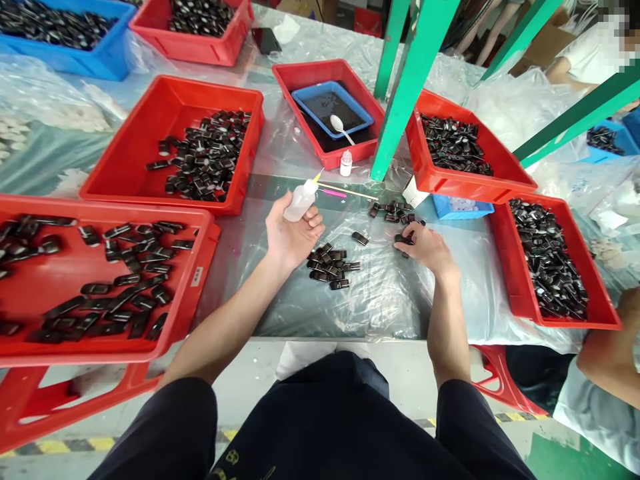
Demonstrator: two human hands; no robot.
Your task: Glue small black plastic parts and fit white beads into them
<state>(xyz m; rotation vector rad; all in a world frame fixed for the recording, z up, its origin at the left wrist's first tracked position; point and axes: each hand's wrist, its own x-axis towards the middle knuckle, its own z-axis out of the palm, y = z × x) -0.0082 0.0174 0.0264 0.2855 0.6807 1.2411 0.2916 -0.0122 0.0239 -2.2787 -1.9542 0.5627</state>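
My left hand (pixel 294 233) is wrapped round a translucent squeeze bottle (pixel 301 200), whose thin yellow tip points up and to the right. On the right, my right hand (pixel 427 248) has its fingers closed on a small black plastic part (pixel 403 241) at the table surface. A heap of similar black parts (pixel 330 265) lies between my forearms, and a single part (pixel 360 238) rests apart from it. Behind my right hand is another loose group of parts (pixel 393 212). A pink stick (pixel 332 193) lies beyond the bottle beside a thin pale one.
Red bins (pixel 173 90) of black parts stand on both sides. At the back, a red bin (pixel 327 159) holds a blue tray (pixel 367 123) and a white spoon (pixel 337 124). A small white bottle (pixel 346 163) stands by a green post (pixel 400 100). A co-worker's arm (pixel 613 353) is at right.
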